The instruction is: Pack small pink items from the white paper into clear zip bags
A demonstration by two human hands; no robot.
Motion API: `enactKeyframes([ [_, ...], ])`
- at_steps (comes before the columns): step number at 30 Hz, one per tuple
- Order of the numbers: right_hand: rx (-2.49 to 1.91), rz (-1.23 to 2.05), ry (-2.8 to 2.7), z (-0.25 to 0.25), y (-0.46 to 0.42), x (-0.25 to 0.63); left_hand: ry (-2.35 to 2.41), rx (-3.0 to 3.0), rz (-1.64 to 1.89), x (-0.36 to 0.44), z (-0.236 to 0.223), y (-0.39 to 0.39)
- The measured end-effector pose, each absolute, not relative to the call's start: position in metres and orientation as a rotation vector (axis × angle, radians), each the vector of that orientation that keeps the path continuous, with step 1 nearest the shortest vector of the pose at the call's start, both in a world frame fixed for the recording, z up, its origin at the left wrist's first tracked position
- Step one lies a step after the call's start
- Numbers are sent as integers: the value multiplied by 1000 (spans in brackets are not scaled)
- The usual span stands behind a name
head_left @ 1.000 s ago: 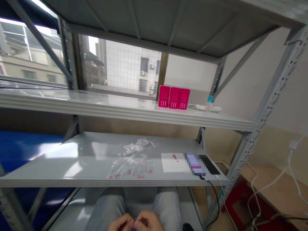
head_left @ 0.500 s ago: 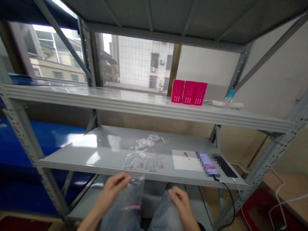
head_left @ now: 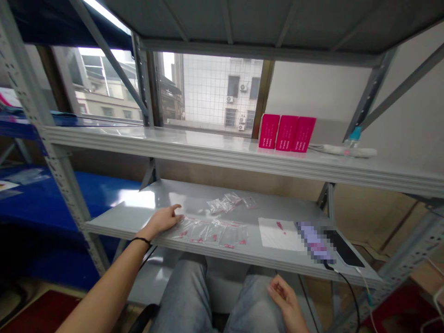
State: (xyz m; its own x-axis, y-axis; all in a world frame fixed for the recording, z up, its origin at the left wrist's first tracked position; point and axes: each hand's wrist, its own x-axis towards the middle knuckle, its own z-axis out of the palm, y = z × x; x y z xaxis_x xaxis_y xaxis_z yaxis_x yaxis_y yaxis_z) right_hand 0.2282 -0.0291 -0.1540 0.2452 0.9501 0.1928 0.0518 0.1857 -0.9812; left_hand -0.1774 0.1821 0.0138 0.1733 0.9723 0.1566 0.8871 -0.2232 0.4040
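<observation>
Head camera, looking down at a grey steel shelf (head_left: 277, 206): the left hand (head_left: 161, 221) lies flat on its front part with the fingers spread and nothing pinched, a thin black wristband (head_left: 141, 240) around the wrist. Just right of those fingers, at the hand's edge, starts a row of clear plastic zip bags (head_left: 208, 233) with small red marks, lying side by side along the shelf's front edge; whether the hand touches the first bag is hard to tell. Farther from the hand, behind that row, sits a small crumpled cluster of clear plastic bags (head_left: 225, 203).

The right hand (head_left: 284, 296) hangs below the shelf over the right knee of the grey-blue jeans (head_left: 183, 296), open with the palm up and the fingers loosely curled, holding nothing visible.

Above and ahead of the right hand, on the same shelf, lie a white paper sheet (head_left: 277, 233) with red bits on it, a pixelated phone (head_left: 315, 243) with a black cable (head_left: 348, 291), and a flat black device (head_left: 343, 247). Three magenta cardboard boxes (head_left: 286, 133) stand upright on the shelf above.
</observation>
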Motion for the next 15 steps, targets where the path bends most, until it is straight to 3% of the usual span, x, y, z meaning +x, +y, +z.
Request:
enactKeyframes([
  [15, -1258, 871, -1204, -152, -29, 220, 1632, 2615, 663, -34, 34, 199],
])
